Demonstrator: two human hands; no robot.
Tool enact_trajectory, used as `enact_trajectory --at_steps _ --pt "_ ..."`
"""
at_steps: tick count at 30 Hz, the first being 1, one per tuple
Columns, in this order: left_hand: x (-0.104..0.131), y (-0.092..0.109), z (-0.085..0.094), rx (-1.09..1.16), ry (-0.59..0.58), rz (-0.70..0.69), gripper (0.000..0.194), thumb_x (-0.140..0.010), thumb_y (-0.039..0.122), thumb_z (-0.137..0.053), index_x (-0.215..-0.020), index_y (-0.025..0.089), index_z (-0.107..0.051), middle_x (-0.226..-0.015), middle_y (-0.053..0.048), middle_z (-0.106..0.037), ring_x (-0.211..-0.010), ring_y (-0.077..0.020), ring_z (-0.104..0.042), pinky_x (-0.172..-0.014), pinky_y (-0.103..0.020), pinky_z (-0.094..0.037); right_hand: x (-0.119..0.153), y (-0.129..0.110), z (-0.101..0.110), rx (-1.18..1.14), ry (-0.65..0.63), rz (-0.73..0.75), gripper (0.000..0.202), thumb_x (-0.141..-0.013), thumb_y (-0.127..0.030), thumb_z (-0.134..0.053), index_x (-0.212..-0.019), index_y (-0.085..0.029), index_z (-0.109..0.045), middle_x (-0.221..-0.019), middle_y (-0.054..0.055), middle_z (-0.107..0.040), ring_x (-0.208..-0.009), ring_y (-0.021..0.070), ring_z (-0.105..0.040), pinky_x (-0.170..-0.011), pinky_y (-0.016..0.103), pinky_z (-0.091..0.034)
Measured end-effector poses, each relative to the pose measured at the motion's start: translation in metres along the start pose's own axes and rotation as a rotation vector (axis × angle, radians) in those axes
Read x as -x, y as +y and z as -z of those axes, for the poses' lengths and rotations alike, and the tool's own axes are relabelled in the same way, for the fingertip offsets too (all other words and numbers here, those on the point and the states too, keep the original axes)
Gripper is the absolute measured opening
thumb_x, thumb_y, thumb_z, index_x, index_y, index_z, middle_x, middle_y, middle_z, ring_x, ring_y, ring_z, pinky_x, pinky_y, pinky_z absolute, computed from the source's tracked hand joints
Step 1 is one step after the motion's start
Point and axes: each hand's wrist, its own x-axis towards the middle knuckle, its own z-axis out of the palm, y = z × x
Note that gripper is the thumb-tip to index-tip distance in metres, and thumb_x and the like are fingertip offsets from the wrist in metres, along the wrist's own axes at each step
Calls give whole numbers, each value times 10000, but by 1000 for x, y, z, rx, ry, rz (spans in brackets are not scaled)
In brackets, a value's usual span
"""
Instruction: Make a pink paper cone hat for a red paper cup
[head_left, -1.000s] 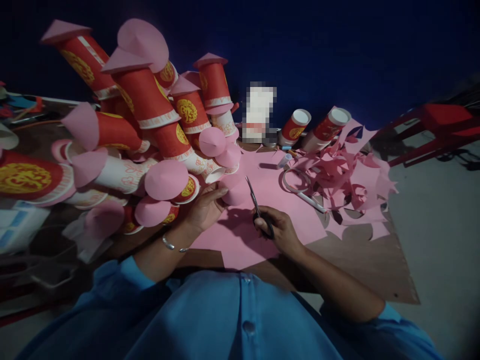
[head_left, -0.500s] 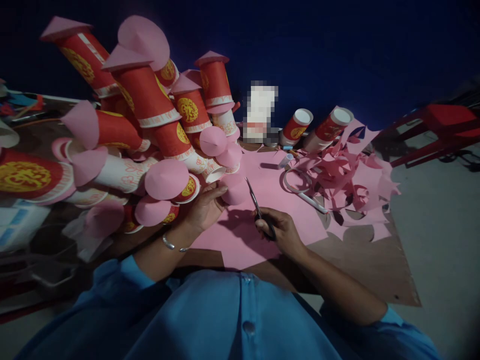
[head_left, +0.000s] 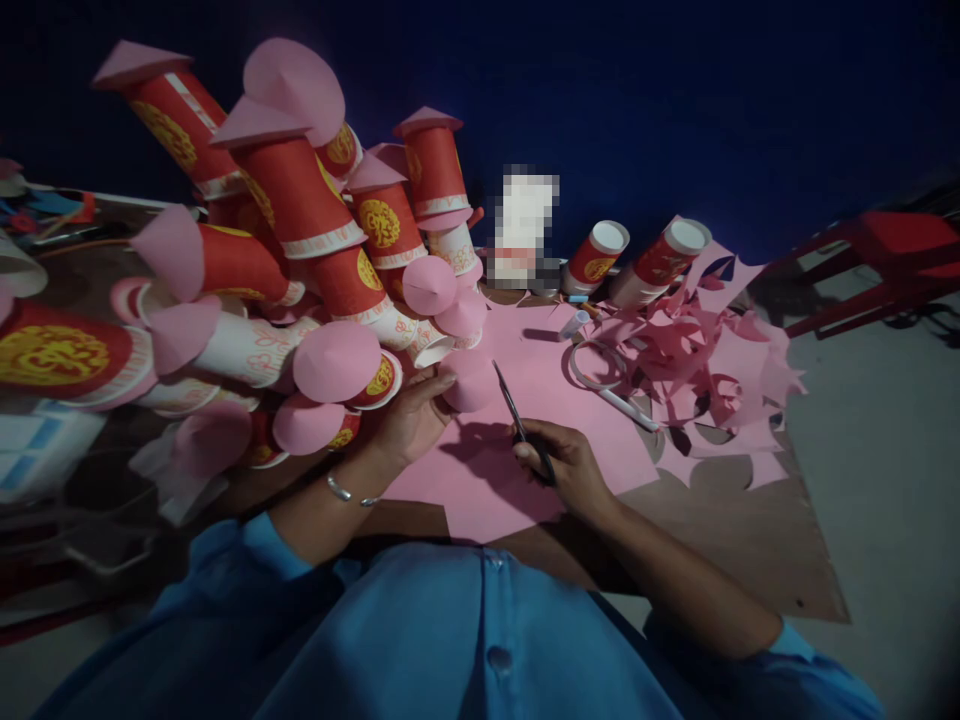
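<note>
My left hand wears a silver bangle at the wrist and pinches the edge of a round pink paper piece. In my right hand is a pair of scissors with dark handles, its blades pointing up and left. The blades look close together and stand just right of the paper piece, apart from it. Beneath both hands lies a large pink paper sheet. To the left of my left hand, red paper cups with gold emblems and pink paper cones are piled up.
Cut pink paper scraps are heaped on the right of the wooden table. A tape roll, a white pen and two upright cups are near them. A red stool stands beyond the table's right side.
The whole view has shifted slightly down and right. Both hands keep nearly the same pose, with the paper piece and scissors still held.
</note>
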Motion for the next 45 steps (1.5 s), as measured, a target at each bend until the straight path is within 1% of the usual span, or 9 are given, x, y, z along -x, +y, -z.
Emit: enact_trajectory --at_steps 2,5,10,15,24,29,34,40,45 --pt "0 0 0 2 -4 1 244 -727 213 -917 -926 172 -781 -954 -21 -808 -908 -154 -727 -820 -233 -560 0 0 0 6 2 -5 527 -800 -656 -815 -998 -170 -757 -643 -41 -554 -522 96 -482 -507 238 -476" --pt "0 0 0 -3 -9 1 250 -740 219 -913 -954 186 -789 -988 -15 -812 -937 -153 -729 -838 -230 -564 0 0 0 4 4 -3 534 -796 -657 -818 -998 -166 -761 -632 -42 -550 -514 93 -477 -496 231 -462" --pt "1 0 -1 1 -6 -3 203 -737 215 -911 -897 191 -787 -960 -14 -812 -912 -155 -727 -795 -228 -562 1 0 0 21 7 10 537 -809 -668 -804 -1008 -170 -769 -635 -37 -553 -514 95 -477 -491 231 -460" --pt "0 0 0 3 8 0 227 -723 210 -918 -905 184 -785 -951 -15 -809 -907 -157 -726 -795 -238 -559 1 1 1 38 10 -5 572 -800 -702 -796 -1012 -172 -770 -630 -36 -556 -509 97 -475 -489 239 -470" --pt "1 1 -1 7 -2 4 236 -738 208 -910 -932 188 -777 -947 -5 -805 -907 -148 -728 -808 -234 -562 1 2 0 10 10 2 528 -795 -651 -824 -1001 -166 -780 -638 -35 -559 -501 89 -472 -481 230 -466" --pt "1 2 -2 23 -16 15 239 -735 215 -927 -918 190 -774 -952 4 -809 -900 -139 -734 -805 -224 -566 1 4 0 6 13 -4 536 -795 -662 -814 -1012 -172 -789 -644 -30 -566 -501 92 -472 -479 236 -482" --pt "1 2 -2 22 -15 12 234 -728 221 -937 -890 194 -770 -935 9 -808 -901 -137 -737 -810 -226 -563 1 3 1 -3 17 -6 497 -786 -627 -834 -996 -179 -786 -646 -31 -575 -500 90 -472 -475 231 -472" --pt "0 1 1 -6 -11 14 272 -740 227 -924 -959 190 -766 -938 -4 -807 -911 -153 -742 -806 -240 -550 -1 2 0 -27 49 -58 544 -713 -640 -890 -989 -182 -786 -669 -24 -602 -516 94 -478 -479 235 -467" --pt "-1 1 3 -44 -11 16 257 -743 246 -918 -941 175 -769 -941 -30 -811 -904 -174 -740 -794 -259 -546 -2 1 1 -62 41 -71 535 -690 -618 -915 -966 -179 -783 -640 -36 -587 -514 93 -482 -480 231 -454"
